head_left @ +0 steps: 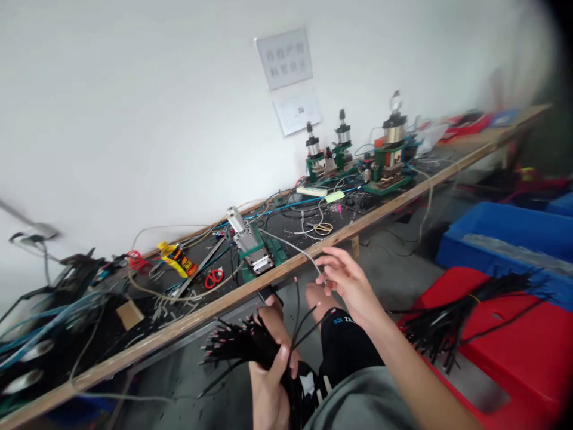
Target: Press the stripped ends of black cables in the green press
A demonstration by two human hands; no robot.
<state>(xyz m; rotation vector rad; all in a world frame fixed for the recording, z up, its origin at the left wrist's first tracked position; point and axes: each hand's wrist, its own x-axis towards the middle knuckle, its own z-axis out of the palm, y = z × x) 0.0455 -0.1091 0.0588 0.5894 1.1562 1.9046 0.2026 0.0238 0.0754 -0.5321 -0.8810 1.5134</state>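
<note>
My left hand (270,376) grips a thick bundle of black cables (237,345) with pink-tipped ends, held low over my lap in front of the bench. A few loose black cables (299,319) rise out of the bundle toward my right hand (347,282), whose fingers pinch the tip of one of them near the bench edge. Just beyond the hands a small green press machine (253,248) with a silver cylinder stands on the bench. My knee in black shorts lies under the right hand.
A long wooden bench (179,328) runs along the white wall, covered with wires, red scissors (213,277), a yellow bottle (176,258) and more green press machines (353,156). To the right, a red crate (514,346) carries another cable bundle (452,322); a blue bin (505,236) stands behind it.
</note>
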